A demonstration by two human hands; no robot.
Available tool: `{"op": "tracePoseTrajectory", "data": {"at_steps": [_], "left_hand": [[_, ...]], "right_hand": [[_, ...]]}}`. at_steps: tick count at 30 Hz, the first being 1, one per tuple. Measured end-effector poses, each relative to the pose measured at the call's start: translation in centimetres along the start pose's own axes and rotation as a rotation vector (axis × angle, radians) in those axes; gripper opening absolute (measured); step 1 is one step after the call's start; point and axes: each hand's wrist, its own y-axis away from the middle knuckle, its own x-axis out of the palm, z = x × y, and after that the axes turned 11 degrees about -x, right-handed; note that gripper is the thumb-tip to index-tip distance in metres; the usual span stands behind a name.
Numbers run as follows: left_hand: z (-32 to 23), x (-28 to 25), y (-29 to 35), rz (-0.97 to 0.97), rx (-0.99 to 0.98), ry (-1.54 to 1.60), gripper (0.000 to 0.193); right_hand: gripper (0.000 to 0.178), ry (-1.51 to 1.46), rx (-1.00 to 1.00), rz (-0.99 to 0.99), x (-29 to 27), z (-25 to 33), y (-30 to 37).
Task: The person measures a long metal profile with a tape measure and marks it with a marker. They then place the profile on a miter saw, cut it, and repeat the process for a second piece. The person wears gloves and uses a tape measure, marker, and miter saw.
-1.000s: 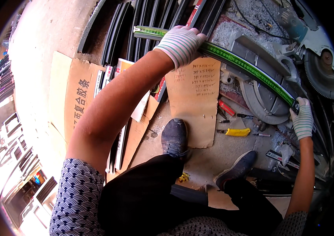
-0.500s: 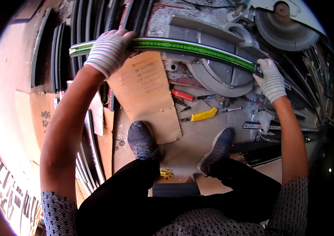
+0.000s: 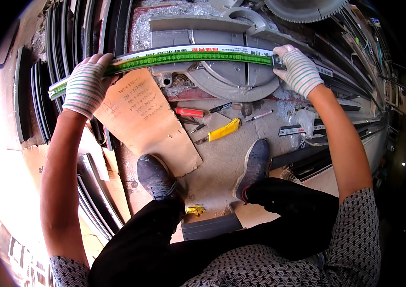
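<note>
A green tape measure blade [image 3: 188,57] lies stretched along a long narrow profile strip [image 3: 164,50] with a white printed face. My left hand [image 3: 86,86], in a striped knit glove, is closed round the left part of both, and their end sticks out beyond it. At the right end, by the blade's metal tip, my right hand [image 3: 298,71], gloved alike, pinches the strip. Both hands hold it level above the round grey base of a mitre saw [image 3: 222,71]. The tape's case does not show.
The toothed saw blade [image 3: 305,9] stands at the top. Dark profiles [image 3: 76,33] lie at the left and more at the right. On the floor are written-on cardboard [image 3: 140,110], a yellow utility knife [image 3: 224,129], a red-handled tool [image 3: 189,112] and a pen [image 3: 259,115].
The view has shifted, and hands and strip sit further left in it. More of the strip's white printed face and the tape's markings now show. Both hands keep their hold.
</note>
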Motion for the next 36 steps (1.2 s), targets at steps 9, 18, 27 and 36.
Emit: {"op": "tracePoseTrajectory", "data": {"at_steps": [9,18,27,36], "left_hand": [[0.4,0.3,-0.1,0.022,-0.017,0.004,0.049],[0.3,0.3,0.0,0.006,-0.01,0.021,0.049],[0.5,0.5,-0.1,-0.005,0.016,0.005,0.049],[0.2,0.0,-0.4,0.017,0.009,0.004,0.047]], "right_hand": [[0.045,-0.065,0.015,0.029,-0.1,-0.5,-0.4],[0.044,-0.142,-0.031,-0.012,0.3,-1.5,-0.7],[0.042,-0.23,0.01,0.162,-1.7,-1.5,-2.2],[0.042,-0.196,-0.002,0.128,-1.1,-1.0,-1.5]]}}
